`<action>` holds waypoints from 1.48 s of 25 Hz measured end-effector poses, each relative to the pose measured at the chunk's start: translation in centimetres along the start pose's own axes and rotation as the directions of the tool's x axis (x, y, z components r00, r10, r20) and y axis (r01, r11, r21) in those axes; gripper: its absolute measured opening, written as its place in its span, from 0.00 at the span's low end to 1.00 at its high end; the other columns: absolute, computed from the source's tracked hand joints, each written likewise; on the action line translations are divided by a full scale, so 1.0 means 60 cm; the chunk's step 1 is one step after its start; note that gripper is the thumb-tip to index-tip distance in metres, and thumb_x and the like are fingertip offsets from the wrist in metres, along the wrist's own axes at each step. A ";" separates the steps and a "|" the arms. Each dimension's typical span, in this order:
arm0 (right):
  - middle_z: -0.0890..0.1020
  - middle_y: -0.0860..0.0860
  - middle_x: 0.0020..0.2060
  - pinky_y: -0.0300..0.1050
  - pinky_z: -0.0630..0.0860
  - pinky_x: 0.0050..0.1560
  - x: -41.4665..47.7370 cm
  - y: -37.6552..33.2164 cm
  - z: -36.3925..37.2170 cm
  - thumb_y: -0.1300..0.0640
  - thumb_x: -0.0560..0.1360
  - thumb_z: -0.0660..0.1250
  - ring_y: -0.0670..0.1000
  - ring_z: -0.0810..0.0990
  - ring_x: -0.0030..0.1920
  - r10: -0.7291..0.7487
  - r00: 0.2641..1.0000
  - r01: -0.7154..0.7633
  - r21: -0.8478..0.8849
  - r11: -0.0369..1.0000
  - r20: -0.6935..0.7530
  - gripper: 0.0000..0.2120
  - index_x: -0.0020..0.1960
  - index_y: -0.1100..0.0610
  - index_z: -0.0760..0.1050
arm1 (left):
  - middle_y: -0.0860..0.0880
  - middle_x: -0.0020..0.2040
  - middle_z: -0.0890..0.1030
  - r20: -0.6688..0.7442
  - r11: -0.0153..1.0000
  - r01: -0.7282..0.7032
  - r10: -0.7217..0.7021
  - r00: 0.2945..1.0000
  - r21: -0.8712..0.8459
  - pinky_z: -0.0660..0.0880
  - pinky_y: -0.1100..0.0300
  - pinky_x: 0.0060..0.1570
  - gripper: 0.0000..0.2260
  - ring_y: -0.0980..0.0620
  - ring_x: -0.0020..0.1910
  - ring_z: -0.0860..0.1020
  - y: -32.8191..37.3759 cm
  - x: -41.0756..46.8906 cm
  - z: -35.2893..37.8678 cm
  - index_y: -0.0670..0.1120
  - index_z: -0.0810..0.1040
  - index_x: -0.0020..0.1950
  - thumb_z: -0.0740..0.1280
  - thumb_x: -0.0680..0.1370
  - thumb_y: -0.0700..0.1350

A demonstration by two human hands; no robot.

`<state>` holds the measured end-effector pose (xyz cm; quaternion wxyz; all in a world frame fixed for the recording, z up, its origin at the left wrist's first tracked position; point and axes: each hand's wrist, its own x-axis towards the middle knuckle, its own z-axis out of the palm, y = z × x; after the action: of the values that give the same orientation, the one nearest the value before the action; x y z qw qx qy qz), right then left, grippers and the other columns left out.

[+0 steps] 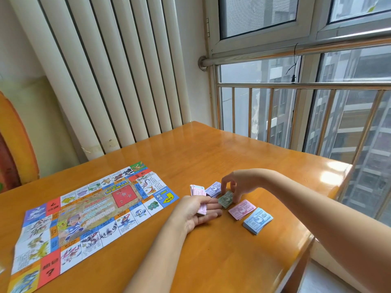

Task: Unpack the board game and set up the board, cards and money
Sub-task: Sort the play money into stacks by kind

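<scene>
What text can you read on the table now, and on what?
"1000": pink money stack.
"500": blue money stack.
"2000": game board, by its yellow arrow.
"?": board's red squares.
Unreadable: green stack the right hand pinches, purple stack, pink notes the left hand holds, board's small print.

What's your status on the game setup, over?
Left hand holds pink notes. Right hand pinches green stack beside purple pile. Board unfolded flat. Nothing blocking the hands.
</scene>
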<state>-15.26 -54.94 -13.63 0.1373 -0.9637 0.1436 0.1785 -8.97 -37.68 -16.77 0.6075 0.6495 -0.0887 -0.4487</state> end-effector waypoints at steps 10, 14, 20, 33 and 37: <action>0.82 0.50 0.47 0.39 0.73 0.43 -0.036 0.041 -0.012 0.54 0.72 0.72 0.47 0.78 0.43 0.130 0.990 -0.121 0.136 0.983 -0.059 0.12 0.54 0.52 0.75 | 0.40 0.45 0.84 0.130 0.965 0.092 -0.126 0.983 0.244 0.78 0.65 0.29 0.11 0.49 0.37 0.84 0.013 -0.014 -0.013 0.36 0.81 0.51 0.60 0.80 0.41; 0.83 0.48 0.37 0.39 0.74 0.47 -0.048 0.043 -0.007 0.65 0.75 0.62 0.44 0.81 0.37 0.220 0.975 -0.221 0.184 0.958 0.028 0.09 0.53 0.55 0.74 | 0.39 0.46 0.84 0.231 0.961 0.141 -0.197 0.953 0.237 0.79 0.64 0.31 0.12 0.47 0.38 0.84 0.007 -0.020 0.007 0.37 0.80 0.52 0.58 0.81 0.41; 0.83 0.48 0.37 0.35 0.72 0.41 -0.069 0.023 -0.007 0.66 0.76 0.62 0.44 0.80 0.36 0.197 0.980 -0.188 0.253 0.949 -0.008 0.12 0.56 0.56 0.76 | 0.38 0.49 0.83 0.225 0.973 0.075 -0.125 0.966 0.219 0.78 0.64 0.28 0.11 0.48 0.37 0.84 0.003 -0.025 0.018 0.35 0.80 0.51 0.60 0.80 0.39; 0.74 0.50 0.27 0.43 0.64 0.32 -0.124 -0.039 0.064 0.52 0.66 0.78 0.47 0.68 0.30 0.057 0.869 0.358 0.705 0.612 -0.491 0.14 0.32 0.60 0.77 | 0.39 0.54 0.82 0.521 0.944 -0.189 0.022 0.853 0.270 0.80 0.59 0.45 0.13 0.42 0.53 0.81 0.026 -0.071 0.012 0.36 0.75 0.59 0.58 0.77 0.32; 0.82 0.53 0.31 0.44 0.70 0.37 -0.138 -0.025 0.066 0.55 0.71 0.74 0.47 0.75 0.34 0.103 0.858 0.383 0.760 0.526 -0.503 0.07 0.36 0.55 0.81 | 0.37 0.55 0.81 0.498 0.971 -0.165 0.060 0.865 0.171 0.80 0.53 0.51 0.12 0.41 0.53 0.81 0.031 -0.072 0.005 0.37 0.74 0.60 0.59 0.80 0.41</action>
<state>-23.36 -50.42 -13.68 0.5556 -0.7970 0.1596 -0.1749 -10.90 -35.49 -13.09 0.5193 0.5684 -0.3236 -0.5500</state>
